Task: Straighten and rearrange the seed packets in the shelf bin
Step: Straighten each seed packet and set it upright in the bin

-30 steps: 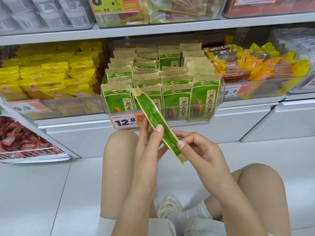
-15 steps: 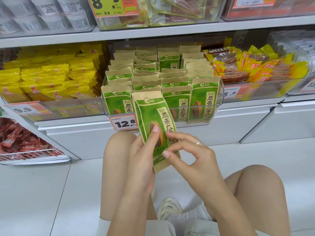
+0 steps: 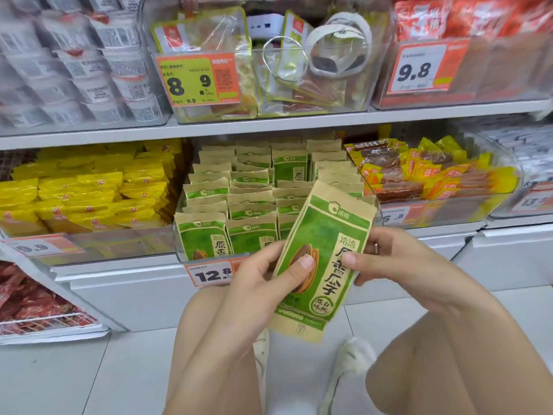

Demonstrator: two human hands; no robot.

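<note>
A green and tan seed packet (image 3: 321, 259) is held face-up in front of the shelf, tilted with its top to the right. My left hand (image 3: 263, 283) grips its left edge with the thumb on the seed picture. My right hand (image 3: 395, 265) pinches its right edge, thumb on the front. Behind it a clear shelf bin (image 3: 179, 244) holds several rows of the same seed packets (image 3: 251, 205), standing upright. The front right spot of the bin is hidden behind the held packet.
Yellow snack packs (image 3: 89, 193) fill the bin to the left, orange-yellow packs (image 3: 425, 175) the bin to the right. A price tag reading 12.8 (image 3: 214, 275) hangs on the seed bin. My bare knees and the white floor (image 3: 74, 378) lie below.
The held packet turned from edge-on to face-up and rose toward the bin. Both hands moved up with it, and the camera tilted up to show the upper shelf.
</note>
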